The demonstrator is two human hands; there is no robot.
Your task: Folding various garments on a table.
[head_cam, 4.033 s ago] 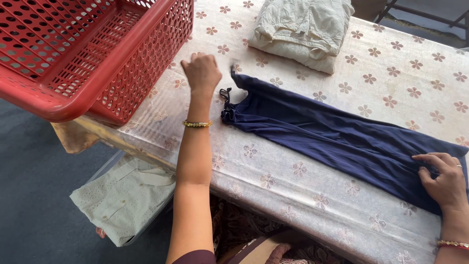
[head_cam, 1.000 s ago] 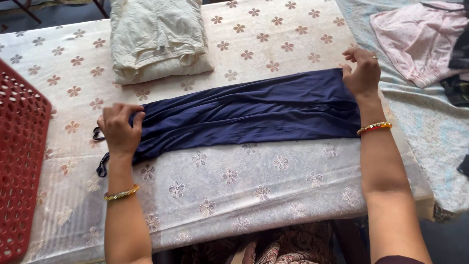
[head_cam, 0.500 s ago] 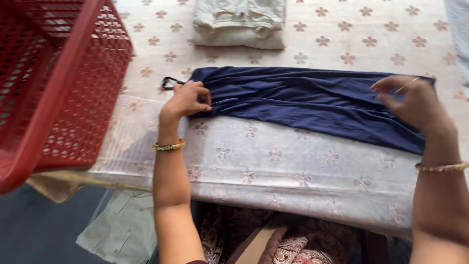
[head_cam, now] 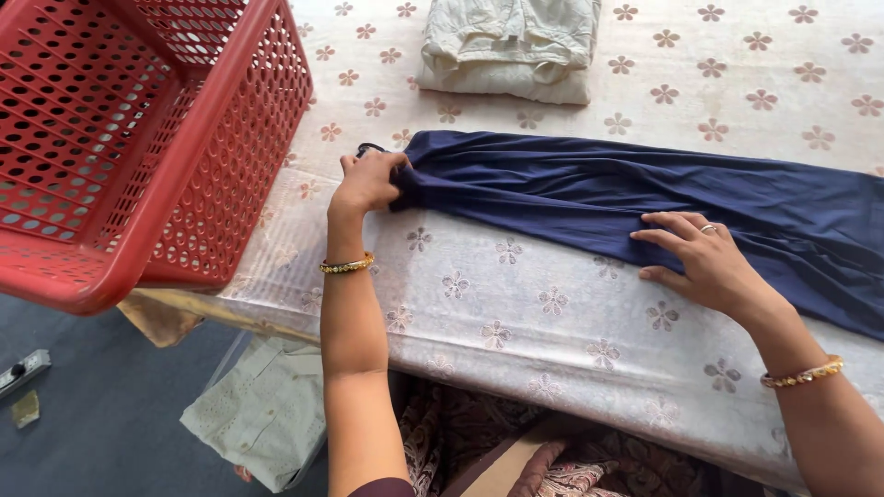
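Observation:
A long navy blue garment (head_cam: 589, 189) lies stretched across the table, which is covered by a white cloth with brown flowers (head_cam: 516, 304). My left hand (head_cam: 366, 182) is closed on the garment's left end, where a dark drawstring loop sticks out. My right hand (head_cam: 702, 260) rests flat on the fabric near its middle, fingers spread, a ring on one finger. Both wrists carry gold bangles.
A red perforated plastic basket (head_cam: 138, 138) stands at the table's left end, overhanging the edge. A folded cream garment (head_cam: 511, 46) lies at the back of the table. A pale green garment (head_cam: 262, 410) lies on the dark floor below.
My right hand has moved left from the garment's far end to its middle and now lies flat. My left hand still grips the left end. The view has shifted slightly.

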